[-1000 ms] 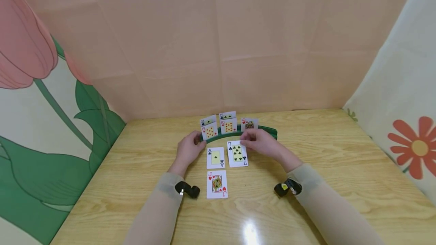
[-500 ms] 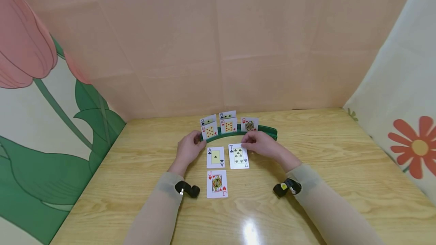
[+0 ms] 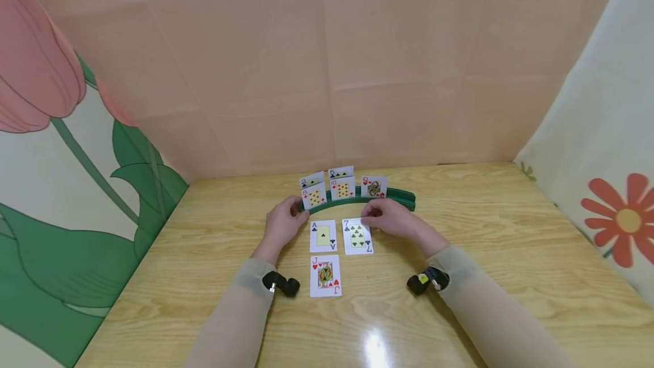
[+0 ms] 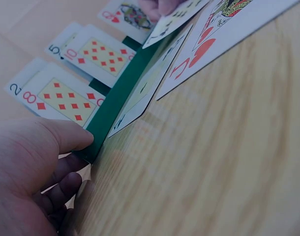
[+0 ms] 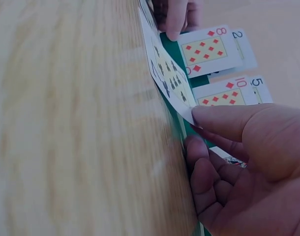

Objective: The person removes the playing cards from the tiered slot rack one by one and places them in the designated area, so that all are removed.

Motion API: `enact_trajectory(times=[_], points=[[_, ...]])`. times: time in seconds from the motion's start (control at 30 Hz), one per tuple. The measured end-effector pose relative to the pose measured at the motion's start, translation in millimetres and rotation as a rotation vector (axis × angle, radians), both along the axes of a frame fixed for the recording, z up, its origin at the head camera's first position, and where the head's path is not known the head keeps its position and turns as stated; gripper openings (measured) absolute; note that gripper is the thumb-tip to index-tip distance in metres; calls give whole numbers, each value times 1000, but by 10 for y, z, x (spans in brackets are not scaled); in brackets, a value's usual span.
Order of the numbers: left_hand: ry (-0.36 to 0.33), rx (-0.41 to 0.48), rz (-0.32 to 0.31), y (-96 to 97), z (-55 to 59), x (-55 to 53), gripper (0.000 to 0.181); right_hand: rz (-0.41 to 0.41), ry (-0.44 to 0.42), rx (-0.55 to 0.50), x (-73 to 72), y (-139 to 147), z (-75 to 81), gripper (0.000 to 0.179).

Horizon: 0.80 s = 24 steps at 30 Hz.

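My left hand [image 3: 283, 223] grips the left end of a curved green card holder [image 3: 403, 198], thumb on its front face in the left wrist view. With thumb and fingers, my right hand [image 3: 390, 216] pinches the upper right corner of the seven of clubs [image 3: 357, 237]. That corner bends up off the wood in the right wrist view [image 5: 172, 81]. Just left of it lies the ace of clubs [image 3: 323, 236], face up, and nearer me the jack of hearts [image 3: 325, 277]. Upright in the holder stand the eight of diamonds [image 4: 66, 101], ten of diamonds [image 4: 102, 55] and queen of hearts [image 3: 374, 187].
Behind the front cards, the two [image 3: 313, 179] and five of clubs [image 3: 340, 172] stand in the holder's rear row. The wooden table [image 3: 204, 277] ends at a pink cloth backdrop [image 3: 327, 72]. Flower-printed cloths [image 3: 603, 129] hang at both sides.
The seven of clubs has come down toward the table and a little nearer me, with my right hand still on its corner. My left hand and the holder have stayed put.
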<state>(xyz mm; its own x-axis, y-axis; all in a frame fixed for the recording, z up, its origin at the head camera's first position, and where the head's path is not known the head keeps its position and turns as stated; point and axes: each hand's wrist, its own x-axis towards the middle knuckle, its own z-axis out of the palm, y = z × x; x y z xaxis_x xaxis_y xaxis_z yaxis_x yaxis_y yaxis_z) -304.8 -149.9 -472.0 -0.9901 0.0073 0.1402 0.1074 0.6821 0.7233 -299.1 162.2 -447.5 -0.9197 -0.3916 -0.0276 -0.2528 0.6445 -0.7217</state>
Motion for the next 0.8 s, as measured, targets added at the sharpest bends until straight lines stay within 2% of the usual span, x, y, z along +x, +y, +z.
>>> enact_trajectory(times=[0.43,0.8], points=[[8,4,-1,1,-2,1,33,-55,29,76,-13,-91,3,6],[11,-7,-4,-6,-4,2,33,-68,51,103,28,-149,40,6]])
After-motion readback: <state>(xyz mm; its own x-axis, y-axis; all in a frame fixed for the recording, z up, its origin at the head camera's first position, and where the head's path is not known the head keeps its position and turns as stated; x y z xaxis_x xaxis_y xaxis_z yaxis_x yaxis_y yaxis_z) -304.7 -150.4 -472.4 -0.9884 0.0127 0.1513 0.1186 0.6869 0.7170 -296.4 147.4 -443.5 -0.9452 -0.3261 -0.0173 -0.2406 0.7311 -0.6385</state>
